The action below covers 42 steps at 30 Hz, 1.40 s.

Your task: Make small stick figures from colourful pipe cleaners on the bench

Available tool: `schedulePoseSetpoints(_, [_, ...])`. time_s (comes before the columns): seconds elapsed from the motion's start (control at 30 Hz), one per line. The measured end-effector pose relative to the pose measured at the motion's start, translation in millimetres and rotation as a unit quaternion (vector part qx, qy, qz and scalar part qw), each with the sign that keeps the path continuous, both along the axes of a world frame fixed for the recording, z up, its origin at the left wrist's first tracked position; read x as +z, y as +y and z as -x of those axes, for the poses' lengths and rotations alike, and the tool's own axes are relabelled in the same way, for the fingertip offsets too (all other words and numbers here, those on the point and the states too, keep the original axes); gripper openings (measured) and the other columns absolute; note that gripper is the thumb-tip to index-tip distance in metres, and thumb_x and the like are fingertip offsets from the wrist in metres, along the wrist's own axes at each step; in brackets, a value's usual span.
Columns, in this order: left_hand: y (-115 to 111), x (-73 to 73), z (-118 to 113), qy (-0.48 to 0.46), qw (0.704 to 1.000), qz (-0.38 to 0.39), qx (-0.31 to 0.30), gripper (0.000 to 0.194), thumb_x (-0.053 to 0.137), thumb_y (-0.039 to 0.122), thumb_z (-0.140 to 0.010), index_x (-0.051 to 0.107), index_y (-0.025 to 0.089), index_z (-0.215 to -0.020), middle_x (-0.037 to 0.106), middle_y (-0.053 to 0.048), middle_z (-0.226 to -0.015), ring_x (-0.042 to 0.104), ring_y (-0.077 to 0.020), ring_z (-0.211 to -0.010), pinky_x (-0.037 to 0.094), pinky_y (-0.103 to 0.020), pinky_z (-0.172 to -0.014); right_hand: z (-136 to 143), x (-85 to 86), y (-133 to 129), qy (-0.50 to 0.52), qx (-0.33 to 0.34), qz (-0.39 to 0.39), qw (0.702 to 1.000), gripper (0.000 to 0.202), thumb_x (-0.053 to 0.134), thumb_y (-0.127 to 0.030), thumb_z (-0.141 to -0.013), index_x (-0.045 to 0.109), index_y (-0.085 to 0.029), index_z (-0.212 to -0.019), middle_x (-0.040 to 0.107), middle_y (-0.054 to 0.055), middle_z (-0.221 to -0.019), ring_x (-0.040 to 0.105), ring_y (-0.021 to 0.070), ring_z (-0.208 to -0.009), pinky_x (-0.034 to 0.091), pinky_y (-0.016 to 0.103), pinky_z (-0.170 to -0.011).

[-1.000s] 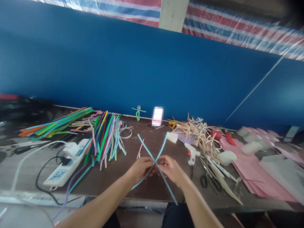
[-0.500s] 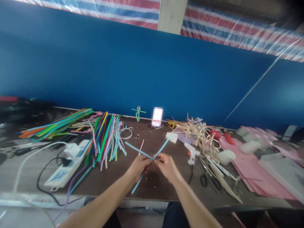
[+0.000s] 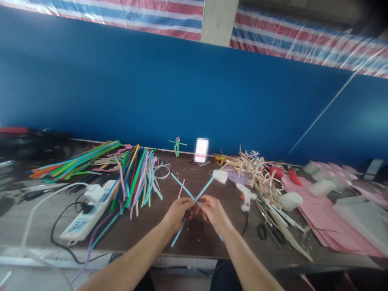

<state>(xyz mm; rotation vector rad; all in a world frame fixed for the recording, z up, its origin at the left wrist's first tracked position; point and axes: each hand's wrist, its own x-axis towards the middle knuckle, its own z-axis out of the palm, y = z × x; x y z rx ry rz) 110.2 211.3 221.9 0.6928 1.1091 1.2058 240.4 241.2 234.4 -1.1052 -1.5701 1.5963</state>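
Two light blue pipe cleaners [image 3: 208, 187] cross in an X in front of me, low over the dark table. My left hand [image 3: 179, 213] pinches them just left of the crossing. On the other side of it, my right hand [image 3: 211, 209] pinches them too, its fingertips almost touching the left ones. Two blue ends stick out beyond the hands, and two come back toward me below them. The fingers partly hide the crossing. A short pink pipe cleaner [image 3: 181, 188] lies on the table behind my left hand.
Bundled coloured pipe cleaners [image 3: 133, 173] lie left, beside a white power strip [image 3: 86, 218]. A green stick figure [image 3: 177, 146] and a bright screen [image 3: 201, 150] stand at the back. Right are a glue gun [image 3: 247, 197], scissors [image 3: 269, 230], dried straw flowers [image 3: 251, 165] and pink sheets [image 3: 321, 218].
The upper left blue end has swung more upright, so the X looks more even. A lower right blue end now shows below my right hand. Both hands stay at the crossing.
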Motion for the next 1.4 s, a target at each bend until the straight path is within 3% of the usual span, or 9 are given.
schedulePoseSetpoints(0.2, [11.0, -14.7, 6.3, 0.025, 1.000, 0.013, 0.012, 0.022, 0.064, 0.032, -0.058, 0.055, 0.012, -0.062, 0.056, 0.000, -0.050, 0.052, -0.0099, -0.047, 0.038, -0.021, -0.048, 7.2, -2.8, 11.7, -0.063, -0.001, 0.043, 0.997, 0.019, 0.050, -0.029, -0.073, 0.054, -0.013, -0.084, 0.059, -0.002, -0.052, 0.052, 0.0081, -0.040, 0.040, 0.017, -0.038])
schedulePoseSetpoints(0.47, [16.2, -18.7, 10.6, 0.049, 0.998, 0.028, 0.007, 0.012, 0.061, 0.021, -0.056, 0.054, 0.012, -0.057, 0.057, 0.000, -0.049, 0.054, -0.0101, -0.049, 0.040, -0.021, -0.050, 12.6, -9.0, 21.3, -0.122, -0.003, 0.041, 0.992, 0.017, 0.053, -0.027, -0.070, 0.054, -0.013, -0.060, 0.056, -0.002, -0.045, 0.048, 0.0067, -0.034, 0.036, 0.015, -0.032])
schedulePoseSetpoints(0.87, [17.4, -23.2, 13.8, 0.030, 0.999, 0.045, -0.010, 0.012, 0.062, 0.020, -0.054, 0.053, 0.013, -0.059, 0.057, 0.000, -0.050, 0.054, -0.0098, -0.049, 0.041, -0.022, -0.050, 14.4, -15.2, 23.2, -0.135, -0.010, 0.022, 0.991, 0.013, 0.054, -0.024, -0.068, 0.055, -0.014, -0.060, 0.053, -0.004, -0.042, 0.045, 0.0054, -0.033, 0.034, 0.015, -0.034])
schedulePoseSetpoints(1.4, [25.5, -7.9, 18.5, 0.092, 0.995, 0.005, -0.039, 0.005, 0.060, 0.014, -0.052, 0.055, 0.013, -0.051, 0.056, 0.001, -0.044, 0.050, -0.0104, -0.045, 0.034, -0.022, -0.047, 12.2, -2.4, 32.6, -0.112, 0.019, 0.028, 0.993, 0.013, 0.053, -0.015, -0.062, 0.055, -0.014, -0.050, 0.051, -0.004, -0.039, 0.041, 0.0055, -0.034, 0.031, 0.016, -0.035])
